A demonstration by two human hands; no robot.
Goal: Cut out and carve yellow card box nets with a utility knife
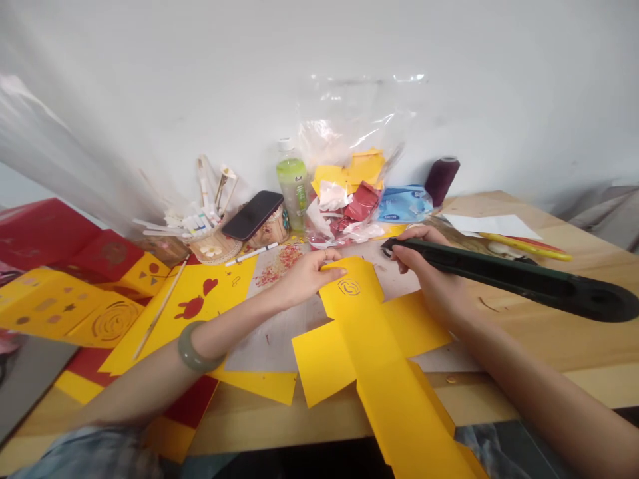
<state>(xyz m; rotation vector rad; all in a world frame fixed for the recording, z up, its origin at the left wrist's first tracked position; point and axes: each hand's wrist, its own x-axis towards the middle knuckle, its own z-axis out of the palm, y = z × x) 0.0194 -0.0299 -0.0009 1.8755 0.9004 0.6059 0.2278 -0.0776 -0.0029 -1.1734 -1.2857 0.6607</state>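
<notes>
A yellow paper box cutout (372, 339), cross-shaped with folded flaps and a cut spiral pattern near its far end, stretches over the table's front edge toward me. My left hand (319, 273) pinches its far edge between thumb and fingers. A greenish bangle (187, 346) circles that wrist. In my right hand (422, 256) is a long black tool (514, 273), gripped near its narrow front end, with its broad rear pointing right. Its tip is above the mat, apart from the paper; I cannot make out its exact kind.
A grey mat (249, 349) with red scraps lies under the work. Behind stand a green-labelled bottle (292, 179), a clear bag of paper scraps (344, 199), a phone (253, 214) and a marker basket (207, 243). Yellow and red cut papers (214, 266) cover the left; a yellow cutter (529, 245) lies right.
</notes>
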